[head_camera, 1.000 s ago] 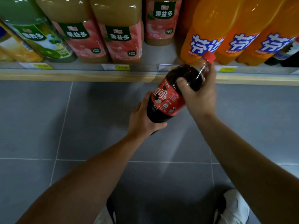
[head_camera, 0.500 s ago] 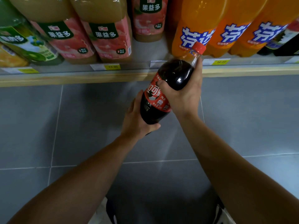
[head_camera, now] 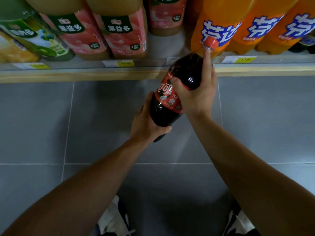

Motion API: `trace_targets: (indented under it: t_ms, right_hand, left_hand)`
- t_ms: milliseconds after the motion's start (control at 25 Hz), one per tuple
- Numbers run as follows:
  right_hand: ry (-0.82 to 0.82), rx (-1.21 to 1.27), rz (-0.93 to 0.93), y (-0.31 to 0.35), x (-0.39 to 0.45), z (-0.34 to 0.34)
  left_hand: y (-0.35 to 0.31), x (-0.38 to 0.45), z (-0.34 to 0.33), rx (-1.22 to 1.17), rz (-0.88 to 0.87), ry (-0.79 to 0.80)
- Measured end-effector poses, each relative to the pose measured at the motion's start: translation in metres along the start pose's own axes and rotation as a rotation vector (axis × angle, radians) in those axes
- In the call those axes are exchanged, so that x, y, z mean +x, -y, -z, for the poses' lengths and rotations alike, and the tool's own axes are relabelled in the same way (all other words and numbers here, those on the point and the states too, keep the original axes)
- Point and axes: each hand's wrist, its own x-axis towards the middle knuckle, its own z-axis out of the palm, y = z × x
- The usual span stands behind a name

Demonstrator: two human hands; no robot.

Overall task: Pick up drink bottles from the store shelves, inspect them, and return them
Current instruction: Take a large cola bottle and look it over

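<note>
Head view: the grey tiled floor [head_camera: 51,125] fills most of the frame below a shelf [head_camera: 85,76] with a pale wooden front edge. The shelf carries large bottles in a row. At the left stand a green-label juice bottle [head_camera: 34,36] and a yellow one [head_camera: 12,50], partly cut off. Next come pink-label juice bottles [head_camera: 122,34] filled with cloudy yellowish liquid. At the right stand orange soda bottles [head_camera: 219,23] with blue-and-white lettering. Dark bottles at the far right edge are too cropped to identify. Price tags [head_camera: 126,63] with yellow fields are fixed along the shelf front.

The cola bottle [head_camera: 167,106] is held in the air in front of the shelf edge, tilted, with its red cap [head_camera: 211,43] toward the orange soda bottles and its base toward the person. It holds dark liquid and has a red label. The cap overlaps the nearest orange bottle in the view; contact cannot be confirmed.

The left hand [head_camera: 148,123] cups the base, thumb curled round the lower body. The right hand [head_camera: 197,97] grips the upper body, fingers [head_camera: 207,57] wrapped over the shoulder with one reaching up along the neck. White shoes [head_camera: 112,222] show at the bottom edge.
</note>
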Motion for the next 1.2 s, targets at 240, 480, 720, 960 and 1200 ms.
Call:
trace_targets:
  t_ms: [240,480,720,960,1200]
  right_hand:
    - [0.012,0.089,-0.167,0.080,-0.037,0.029]
    - [-0.036,0.090,-0.280,0.273,-0.103,0.102]
    - [-0.005,0.092,-0.302,0.467,-0.183,0.186]
    - [0.113,0.010,-0.227,0.574,-0.270,0.231]
    - [0.297,0.021,-0.109,0.645,-0.362,0.229]
  left_hand:
    - [-0.048,-0.070,0.085,0.110,0.087,0.077]
    - [-0.159,-0.193,0.248,0.226,0.102,0.159]
    - [-0.266,-0.337,0.388,0.257,0.129,0.197]
    - [-0.298,-0.472,0.448,0.220,0.180,0.101]
    - [-0.282,-0.598,0.494,0.127,0.276,-0.098]
